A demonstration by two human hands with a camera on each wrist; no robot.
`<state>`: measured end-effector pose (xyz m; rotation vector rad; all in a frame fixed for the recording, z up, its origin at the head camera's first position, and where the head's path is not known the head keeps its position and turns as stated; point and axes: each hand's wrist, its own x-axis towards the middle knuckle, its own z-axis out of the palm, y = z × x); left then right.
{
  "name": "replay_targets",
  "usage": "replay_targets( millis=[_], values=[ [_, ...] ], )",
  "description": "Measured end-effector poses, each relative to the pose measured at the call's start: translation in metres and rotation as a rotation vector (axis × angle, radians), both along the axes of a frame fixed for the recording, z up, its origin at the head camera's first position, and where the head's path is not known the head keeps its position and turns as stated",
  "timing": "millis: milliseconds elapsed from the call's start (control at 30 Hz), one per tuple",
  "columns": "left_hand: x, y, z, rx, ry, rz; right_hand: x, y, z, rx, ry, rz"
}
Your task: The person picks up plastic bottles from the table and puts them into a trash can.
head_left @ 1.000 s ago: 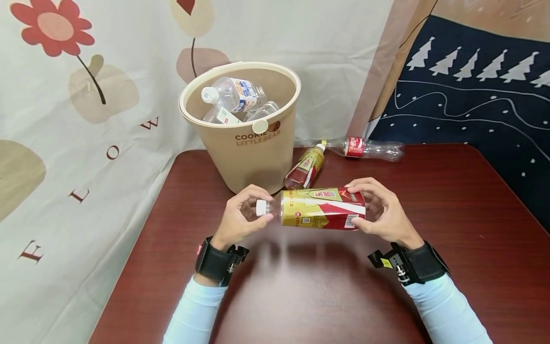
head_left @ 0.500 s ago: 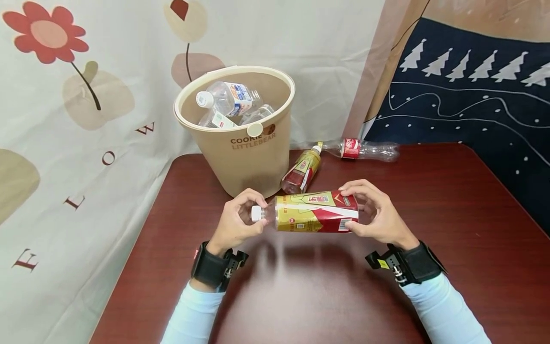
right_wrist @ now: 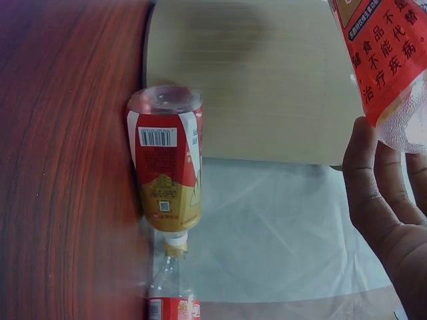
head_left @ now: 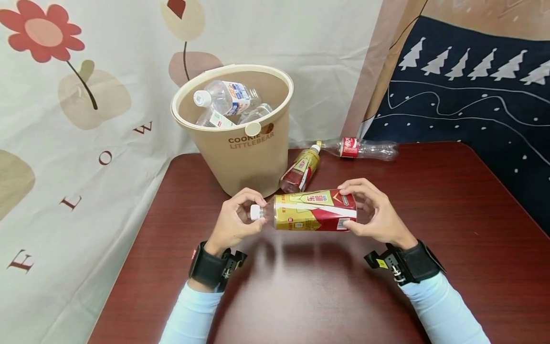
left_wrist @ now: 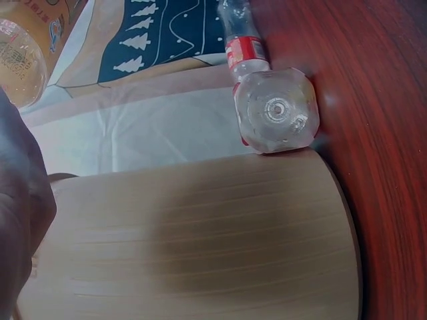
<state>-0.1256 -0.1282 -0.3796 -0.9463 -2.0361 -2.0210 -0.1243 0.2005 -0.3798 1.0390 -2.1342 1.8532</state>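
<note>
A plastic drink bottle (head_left: 315, 211) with a yellow and red label lies level in the air between both hands, its white cap to the left. My left hand (head_left: 235, 217) holds it at the neck and shoulder, thumb below and fingers above. At the base end, my right hand (head_left: 378, 212) grips it between thumb and fingers. In the right wrist view, the red part of the bottle's label (right_wrist: 390, 63) shows above the fingers (right_wrist: 383, 180). Part of the bottle (left_wrist: 23, 60) and the hand's edge appear in the left wrist view.
Behind the hands stands a beige bucket (head_left: 240, 157) with several clear bottles (head_left: 229, 97) inside. Against its right side lies a similar yellow and red bottle (head_left: 302, 169). A clear bottle with a red label (head_left: 374, 149) lies farther back on the dark red table (head_left: 429, 200).
The bottle and both hands appear slightly farther left in the head view, as does the whole scene, so the camera has shifted a little. Both hands keep their hold.
</note>
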Motion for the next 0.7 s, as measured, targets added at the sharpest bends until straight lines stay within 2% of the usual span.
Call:
replay_targets(
  millis=[367, 567, 667, 700],
  values=[
    [0.000, -0.001, 0.004, -0.004, -0.008, 0.007, -0.001, 0.002, -0.001, 0.032, -0.054, -0.017],
    [0.003, -0.007, 0.012, -0.037, 0.038, 0.065, -0.006, 0.006, -0.001, 0.073, -0.064, 0.021],
    [0.007, -0.013, 0.018, -0.017, 0.064, 0.098, -0.015, 0.015, -0.002, 0.061, -0.058, 0.015],
    [0.008, -0.015, 0.021, 0.001, 0.074, 0.110, -0.020, 0.019, -0.003, 0.060, -0.053, -0.013]
  ],
)
